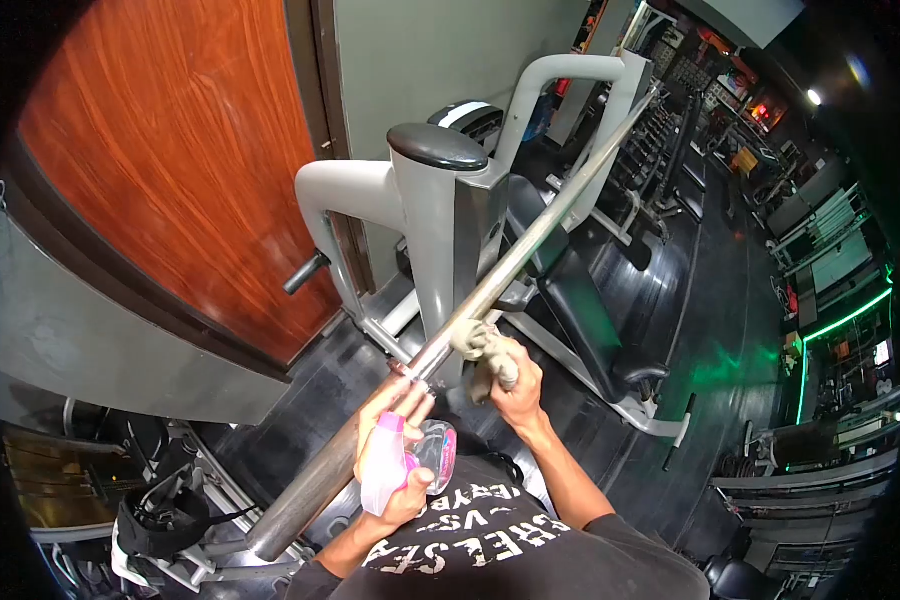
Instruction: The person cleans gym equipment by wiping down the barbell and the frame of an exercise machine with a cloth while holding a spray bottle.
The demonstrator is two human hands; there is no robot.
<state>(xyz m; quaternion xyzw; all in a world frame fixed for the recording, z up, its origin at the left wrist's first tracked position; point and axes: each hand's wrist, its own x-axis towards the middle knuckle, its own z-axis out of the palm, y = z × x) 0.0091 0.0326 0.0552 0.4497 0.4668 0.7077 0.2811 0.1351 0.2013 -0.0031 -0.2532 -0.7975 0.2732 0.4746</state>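
Note:
A long metal barbell (542, 222) runs diagonally from the lower left, across in front of me, to the upper right. My right hand (520, 390) is closed around a greyish cloth (483, 350), which is pressed against the bar just above the thick sleeve (310, 492). In my left hand (404, 503) is a spray bottle (385, 468) with a pink and white trigger head and a clear body. Some of that hand's fingers reach up beside the bar's collar (407, 373) and seem to touch it.
Behind the bar stands a grey weight machine (425, 230) with a black padded bench (580, 320). A reddish wooden door (180, 170) is at the left. A black bag (160, 520) sits at the lower left. Dumbbell racks (650, 140) line the far side of the dark floor (660, 310).

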